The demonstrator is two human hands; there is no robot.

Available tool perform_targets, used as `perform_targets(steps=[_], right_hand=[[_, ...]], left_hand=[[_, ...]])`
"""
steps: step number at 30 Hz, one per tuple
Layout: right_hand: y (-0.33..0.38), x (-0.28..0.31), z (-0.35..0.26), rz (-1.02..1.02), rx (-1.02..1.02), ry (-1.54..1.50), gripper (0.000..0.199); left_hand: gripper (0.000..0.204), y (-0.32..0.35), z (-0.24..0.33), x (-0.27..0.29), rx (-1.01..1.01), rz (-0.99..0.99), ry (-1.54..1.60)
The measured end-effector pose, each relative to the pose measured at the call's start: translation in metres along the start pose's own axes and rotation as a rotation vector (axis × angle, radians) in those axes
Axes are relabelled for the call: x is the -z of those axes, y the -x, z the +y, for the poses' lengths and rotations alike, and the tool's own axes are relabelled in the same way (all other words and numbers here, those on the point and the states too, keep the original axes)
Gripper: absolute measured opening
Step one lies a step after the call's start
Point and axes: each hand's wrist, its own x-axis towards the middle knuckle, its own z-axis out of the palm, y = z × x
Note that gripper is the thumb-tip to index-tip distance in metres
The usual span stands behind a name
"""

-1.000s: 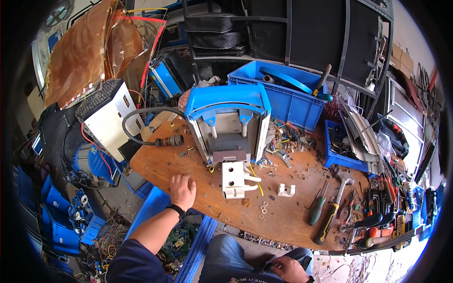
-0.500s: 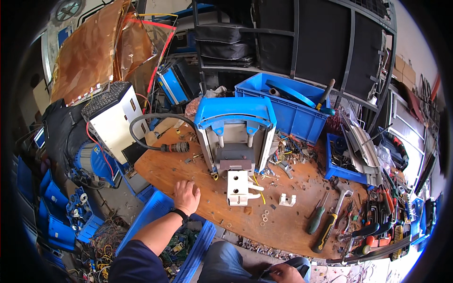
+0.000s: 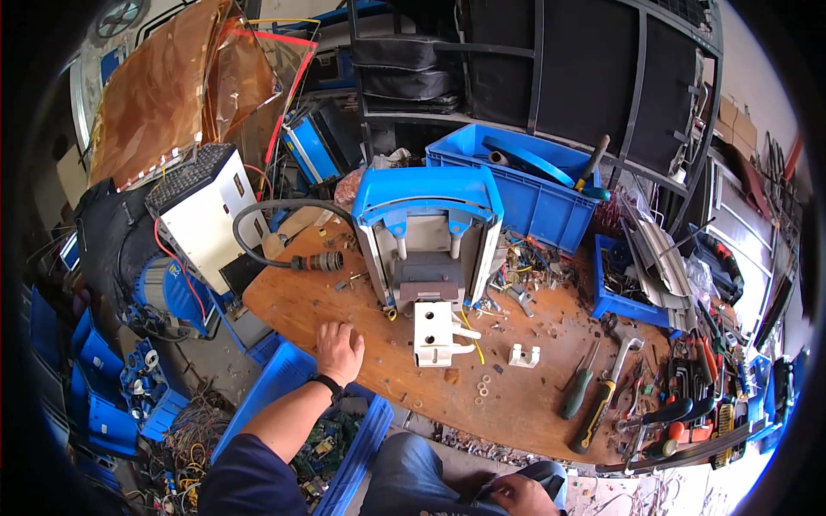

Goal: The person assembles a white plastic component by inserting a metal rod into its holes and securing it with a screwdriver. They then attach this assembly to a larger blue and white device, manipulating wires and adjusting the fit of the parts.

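Table (image 3: 525, 426): housing (image 3: 426, 191) toward the far side; bracket (image 3: 435, 334) directly before it; plug (image 3: 318, 261) left of it. Clip (image 3: 523, 355), right of bracket. Washers (image 3: 483, 389), before clip and to its left. Screwdriver (image 3: 576, 394), right of clip; hammer (image 3: 594, 417), right of screwdriver. Left hand (image 3: 342, 353), on near left edge.
Behind housing, to the right: crate (image 3: 538, 213). Right of housing: bin (image 3: 632, 306). Below table's left edge: tub (image 3: 372, 440), circuit boards (image 3: 337, 437) in it.
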Motion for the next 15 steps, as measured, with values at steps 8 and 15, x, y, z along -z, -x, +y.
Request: perform_targets(steps=[8, 15], right_hand=[[0.001, -0.002, 0.009, 0.034, 0.039, -0.042, 0.025], [-0.004, -0.012, 0.047, 0.059, 0.067, 0.046, 0.022]], left_hand=[[0.029, -0.001, -0.001, -0.003, -0.031, 0.011, 0.012], [0.029, 0.0, -0.01, -0.006, -0.047, -0.032, -0.054]])
